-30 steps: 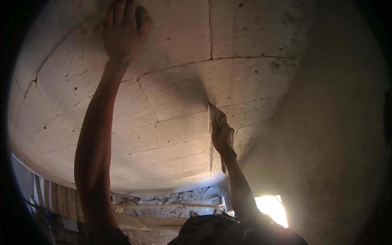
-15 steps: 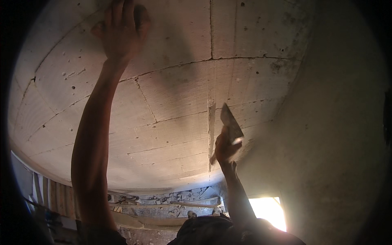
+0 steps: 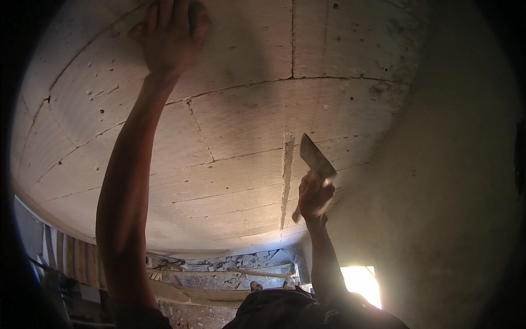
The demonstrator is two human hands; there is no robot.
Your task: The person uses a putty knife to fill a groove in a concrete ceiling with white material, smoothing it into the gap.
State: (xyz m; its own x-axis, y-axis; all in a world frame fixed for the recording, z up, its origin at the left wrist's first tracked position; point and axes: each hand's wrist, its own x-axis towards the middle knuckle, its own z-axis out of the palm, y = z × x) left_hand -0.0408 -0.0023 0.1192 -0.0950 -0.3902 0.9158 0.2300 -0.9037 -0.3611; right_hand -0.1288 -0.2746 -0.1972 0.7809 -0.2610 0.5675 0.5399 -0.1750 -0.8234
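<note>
My left hand [image 3: 171, 41] is raised high at the upper left, its fingers spread against the pale block wall [image 3: 235, 131]. The fingertips run up to the top edge of the picture. Lower and to the right, my right hand [image 3: 316, 196] is closed round the handle of a putty knife [image 3: 316, 156], whose flat metal blade points up and to the left. The handle's end sticks out below the fist. Just left of this hand, a narrow rough vertical groove [image 3: 286, 175] runs down the blocks. The blade looks apart from the groove.
A plain grey wall [image 3: 438, 186] meets the block wall at the right. Below are a bright opening [image 3: 361, 285], wooden boards [image 3: 213, 294] and stone rubble [image 3: 219, 281]. Upright slats [image 3: 74, 257] stand at the lower left. My shoes [image 3: 256, 286] show near the boards.
My right hand with the putty knife has moved slightly right, away from the groove. The left hand stays on the wall; the whole view has shifted a little.
</note>
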